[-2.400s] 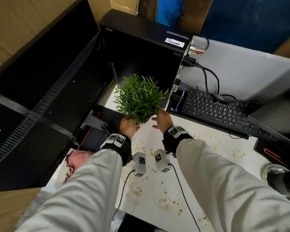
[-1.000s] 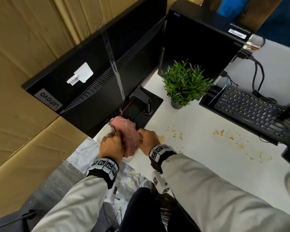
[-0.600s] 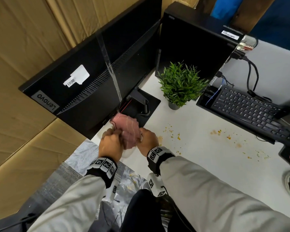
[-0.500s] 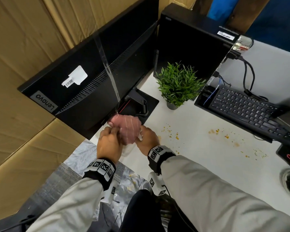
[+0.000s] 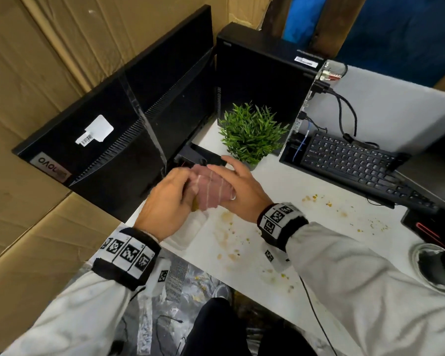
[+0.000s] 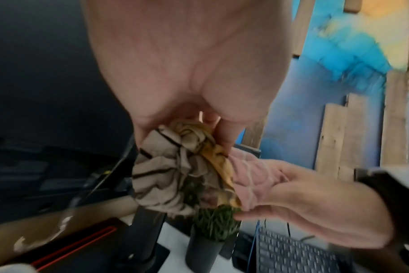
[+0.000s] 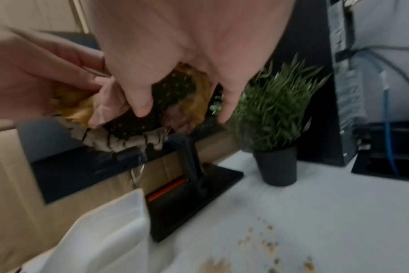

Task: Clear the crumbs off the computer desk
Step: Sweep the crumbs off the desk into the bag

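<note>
Grip: left hand (image 5: 168, 199) and right hand (image 5: 238, 187) both bunch cloth (image 5: 211, 188), fingers curled | Place: crumbs (image 5: 319, 199) right of plant (image 5: 252, 134), on desk (image 5: 280, 176) | Risk: soiled cloth may smear residue.

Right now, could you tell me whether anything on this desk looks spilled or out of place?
Yes: yellow-brown crumbs and smears are scattered over the white desk between the keyboard and the near edge. Both hands, left and right, hold a bunched cloth above the desk.
</note>
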